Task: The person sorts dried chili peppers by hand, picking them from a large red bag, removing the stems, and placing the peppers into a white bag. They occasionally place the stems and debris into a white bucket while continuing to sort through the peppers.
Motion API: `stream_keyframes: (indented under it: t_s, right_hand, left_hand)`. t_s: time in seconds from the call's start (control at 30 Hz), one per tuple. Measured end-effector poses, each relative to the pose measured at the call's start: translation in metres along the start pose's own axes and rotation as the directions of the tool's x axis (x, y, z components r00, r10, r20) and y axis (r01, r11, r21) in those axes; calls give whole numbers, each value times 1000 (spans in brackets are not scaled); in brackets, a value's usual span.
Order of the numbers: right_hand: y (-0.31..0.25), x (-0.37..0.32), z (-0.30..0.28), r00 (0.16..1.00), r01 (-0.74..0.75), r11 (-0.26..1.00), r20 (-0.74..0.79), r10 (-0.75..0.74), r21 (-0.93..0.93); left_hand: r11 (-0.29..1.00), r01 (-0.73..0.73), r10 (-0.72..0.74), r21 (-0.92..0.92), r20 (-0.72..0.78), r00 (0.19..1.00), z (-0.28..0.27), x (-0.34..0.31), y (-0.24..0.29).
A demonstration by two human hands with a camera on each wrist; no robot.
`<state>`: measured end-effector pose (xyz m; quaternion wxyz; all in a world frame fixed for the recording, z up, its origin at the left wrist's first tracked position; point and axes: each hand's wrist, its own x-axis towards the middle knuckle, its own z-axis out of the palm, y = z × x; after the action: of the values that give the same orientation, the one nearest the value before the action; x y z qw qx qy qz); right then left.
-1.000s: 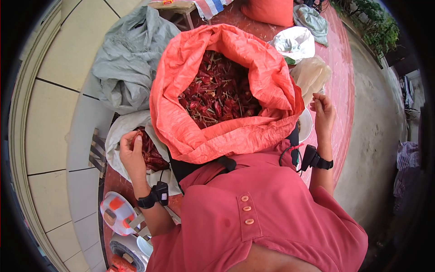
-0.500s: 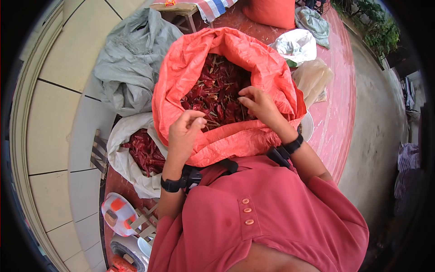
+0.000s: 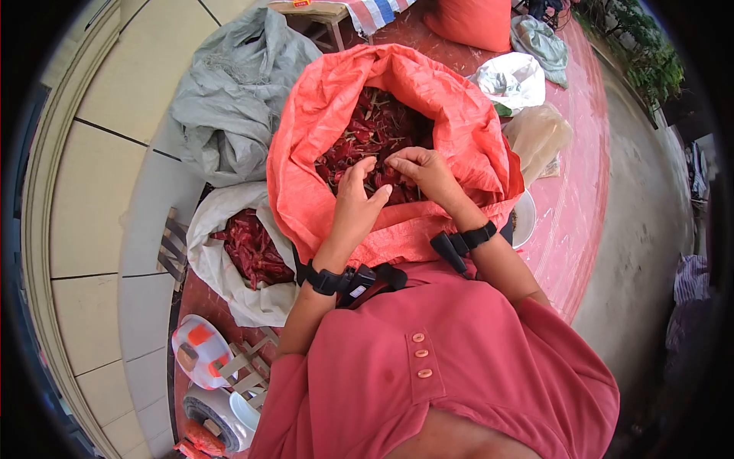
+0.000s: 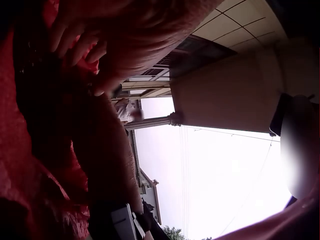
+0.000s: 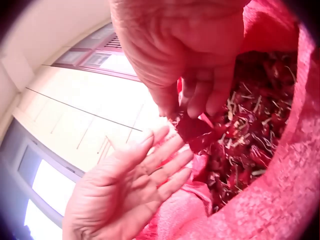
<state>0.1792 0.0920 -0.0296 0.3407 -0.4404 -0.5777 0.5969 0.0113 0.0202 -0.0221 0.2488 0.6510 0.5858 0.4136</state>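
Note:
A big orange sack [image 3: 451, 107] stands open in front of me, full of dried red chillies [image 3: 367, 126]. Both hands are inside its mouth, close together. My right hand [image 3: 417, 170] curls its fingers over the pile; in the right wrist view the right hand [image 5: 195, 85] pinches a dark dried chilli [image 5: 192, 132] at its fingertips. My left hand [image 3: 359, 191] lies just beside it, and the right wrist view shows the left hand [image 5: 135, 185] palm up with straight fingers, holding nothing. The left wrist view is dark, with only the left hand [image 4: 100, 30] against the orange sack [image 4: 30, 190].
A white sack [image 3: 229, 294] with more chillies [image 3: 248, 245] sits to my left on the floor. A crumpled grey sack [image 3: 229, 92] lies behind it. A white bag [image 3: 516, 76], a translucent bag [image 3: 539, 134] and a white bowl [image 3: 524, 218] are on the right.
The left hand left the white sack and the right hand came in from beside the bowl. Both went into the orange sack and now meet over the chillies.

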Motion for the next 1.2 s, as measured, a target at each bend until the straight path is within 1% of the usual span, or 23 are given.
stream_keyframes:
  t_s: [0.07, 0.1, 0.17, 0.2, 0.27, 0.3, 0.37, 0.4, 0.47, 0.5, 0.53, 0.6, 0.67, 0.7, 0.77, 0.8, 0.87, 0.9, 0.97, 1.07, 1.1, 1.17, 1.2]
  right_hand:
    - [-24, -17, 2, 989, 145, 989, -24, -145, 35]
    - [-32, -23, 4, 976, 218, 975, -37, -216, 52]
    - [-38, -29, 4, 959, 283, 959, -25, -283, 29]
    - [-40, -30, 4, 948, 317, 948, -18, -316, 18]
    - [-47, -33, 7, 896, 432, 896, -63, -439, -99]
    - [-51, -34, 8, 862, 485, 860, -77, -501, -160]
    - [-62, -39, 8, 850, 484, 821, -58, -523, -302]
    - [-66, -41, 9, 846, 480, 795, -47, -532, -371]
    - [-70, -42, 10, 851, 463, 805, -70, -521, -371]
    - [-71, -43, 10, 853, 453, 810, -82, -515, -371]
    - [-70, -43, 12, 862, 457, 829, -71, -503, -323]
    - [-68, -44, 16, 876, 458, 860, -48, -480, -226]
    - [-72, -48, 19, 952, 303, 951, -33, -305, -56]
    - [-74, -49, 19, 976, 216, 976, -12, -215, 26]
    - [-65, -44, 18, 970, 235, 936, -4, -243, 263]
    - [-62, -41, 17, 967, 237, 895, -2, -256, 379]
    - [-67, -40, 7, 983, 183, 917, -48, -178, 354]
    - [-70, -40, 3, 988, 156, 927, -70, -140, 343]
    - [-75, -43, 3, 985, 167, 926, -90, -145, 338]
    - [-75, -46, 1, 981, 188, 932, -98, -165, 311]
    - [-75, -47, -1, 980, 197, 934, -95, -176, 300]
    - [-83, -55, -5, 966, 252, 911, -142, -216, 325]
    - [-87, -59, -7, 958, 278, 899, -165, -234, 338]
  left_hand:
    - [993, -7, 6, -114, -15, 1000, 9, 4, 0]
    - [983, 23, -21, -185, 9, 1000, 10, 5, 6]
    - [944, 91, -75, -317, 63, 995, 7, 6, 21]
    - [937, 138, -103, -320, 124, 987, 4, 6, 26]
    - [919, 234, -160, -318, 242, 957, -1, 7, 34]
    - [924, 247, -166, -293, 275, 947, -3, 7, 35]
    - [931, 272, -182, -243, 336, 924, -9, 5, 37]
    - [931, 256, -180, -260, 283, 942, -10, 3, 40]
    - [930, 222, -177, -291, 175, 969, -8, -1, 49]
    - [940, 163, -131, -299, 123, 984, -5, -1, 48]
    - [947, 102, -84, -305, 71, 994, -2, 0, 46]
    - [948, 99, -85, -302, 59, 995, -2, 1, 45]
    - [935, 213, -179, -285, 139, 974, -9, 2, 48]
    - [939, 215, -173, -270, 170, 970, -13, 2, 51]
    - [946, 222, -167, -238, 232, 958, -20, 2, 57]
    - [941, 211, -144, -266, 251, 957, -21, 0, 58]
    - [927, 193, -99, -323, 285, 953, -23, -4, 58]
    - [917, 208, -104, -340, 300, 948, -24, -5, 58]
    - [897, 236, -109, -374, 331, 937, -25, -5, 58]
    - [830, 209, -51, -516, 303, 952, -28, -4, 56]
    - [800, 206, -23, -563, 315, 949, -29, -5, 57]
    - [734, 202, 34, -648, 332, 943, -32, -6, 59]
    - [728, 168, 64, -665, 309, 949, -33, -6, 60]
